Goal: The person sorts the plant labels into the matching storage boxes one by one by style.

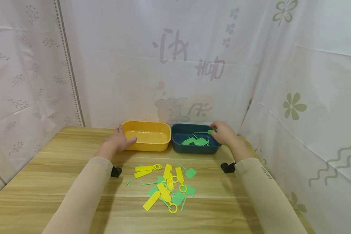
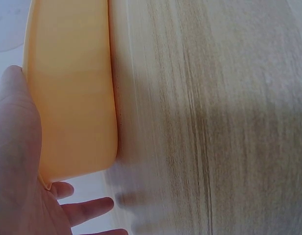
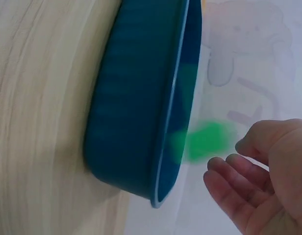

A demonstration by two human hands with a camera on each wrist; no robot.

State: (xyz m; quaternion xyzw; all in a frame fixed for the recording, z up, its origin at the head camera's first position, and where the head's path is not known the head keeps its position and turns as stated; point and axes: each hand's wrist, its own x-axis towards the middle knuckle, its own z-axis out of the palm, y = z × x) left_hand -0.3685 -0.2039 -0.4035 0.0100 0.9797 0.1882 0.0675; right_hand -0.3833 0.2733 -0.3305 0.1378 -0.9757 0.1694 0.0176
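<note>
My left hand point(image 1: 117, 140) rests on the left end of a yellow plastic bin point(image 1: 147, 147), thumb at the rim and front wall. In the left wrist view, its other fingers extend past the bin's end point(image 2: 75, 98). Over the right end of a dark blue bin point(image 1: 194, 149) is my right hand point(image 1: 223, 133). A green plastic tag point(image 3: 207, 141) with a thin tail hangs blurred just off its fingertips in the right wrist view, a small gap between them. Several green tags point(image 1: 197, 141) lie inside the blue bin. The yellow bin's visible floor is bare.
Loose yellow ring-ended tags point(image 1: 164, 193) and green tags point(image 1: 190, 173) lie mixed on the wooden table point(image 1: 128, 214) before the bins. Black clips point(image 1: 228, 167) sit by both forearms. A printed white curtain point(image 1: 128, 74) hangs behind and on both sides.
</note>
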